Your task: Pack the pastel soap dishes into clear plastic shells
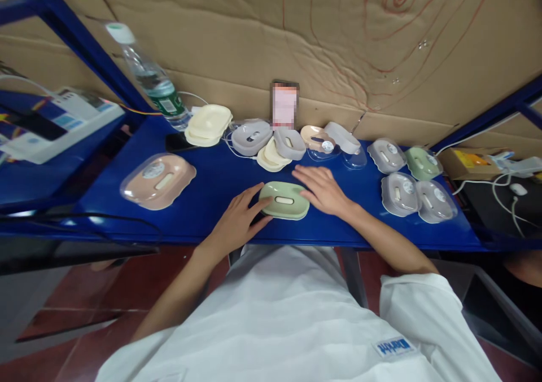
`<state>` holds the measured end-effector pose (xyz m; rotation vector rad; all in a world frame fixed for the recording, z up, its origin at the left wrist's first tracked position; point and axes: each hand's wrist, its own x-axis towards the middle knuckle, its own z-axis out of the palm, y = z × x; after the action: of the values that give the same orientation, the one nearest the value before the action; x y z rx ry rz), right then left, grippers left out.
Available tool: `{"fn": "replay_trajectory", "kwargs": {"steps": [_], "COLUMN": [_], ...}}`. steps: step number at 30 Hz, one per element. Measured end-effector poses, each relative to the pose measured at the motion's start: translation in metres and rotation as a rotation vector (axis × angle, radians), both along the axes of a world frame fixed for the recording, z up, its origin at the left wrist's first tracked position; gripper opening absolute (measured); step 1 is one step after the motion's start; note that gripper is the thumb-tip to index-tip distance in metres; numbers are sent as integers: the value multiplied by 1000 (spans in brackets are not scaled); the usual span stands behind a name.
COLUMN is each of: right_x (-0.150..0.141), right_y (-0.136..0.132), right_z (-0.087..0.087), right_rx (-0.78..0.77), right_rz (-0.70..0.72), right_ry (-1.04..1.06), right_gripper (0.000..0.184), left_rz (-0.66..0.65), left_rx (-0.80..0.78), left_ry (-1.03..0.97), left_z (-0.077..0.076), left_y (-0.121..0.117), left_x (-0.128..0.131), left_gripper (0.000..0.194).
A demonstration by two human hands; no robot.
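Observation:
A pale green soap dish [277,191], with a small light oval slot piece in its middle, lies on the blue table near its front edge. My left hand [239,218] grips the left end of this dish, its thumb and fingers spread around the rim. Over the right end is my right hand [324,190], its fingers stretched out and apart, with fingertips at or just above the rim. Whether they press on the dish cannot be made out. Just behind it are cream dish parts [273,157] and a grey dish part [290,144].
Left stands a pink soap dish with a clear lid [158,181]; stacked cream parts [209,123] and a water bottle [156,86] are behind. Several lidded dishes [400,193] are grouped at right. A phone [284,105] leans on the cardboard [237,43]. Blue posts flank the table [220,170].

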<state>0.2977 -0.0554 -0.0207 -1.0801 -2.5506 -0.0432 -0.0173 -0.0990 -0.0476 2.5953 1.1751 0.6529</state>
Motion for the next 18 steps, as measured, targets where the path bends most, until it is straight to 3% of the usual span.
{"fn": "replay_trajectory", "kwargs": {"steps": [6,8,13,18], "right_x": [57,75,94,85], "right_y": [46,57,67,55], "right_z": [-3,-7,-3,7], "right_rx": [124,129,121,168], "right_rz": [-616,-734,-661,-591], "right_ry": [66,103,287,352], "right_gripper": [71,75,55,49], "left_rz": [-2,-7,-3,47], "left_rx": [-18,-16,-8,13], "left_ry": [6,1,-19,-29], "left_z": [0,0,0,-2], "left_y": [0,0,-1,-2], "left_x": [0,0,-1,-1], "left_gripper": [46,47,46,45]}}
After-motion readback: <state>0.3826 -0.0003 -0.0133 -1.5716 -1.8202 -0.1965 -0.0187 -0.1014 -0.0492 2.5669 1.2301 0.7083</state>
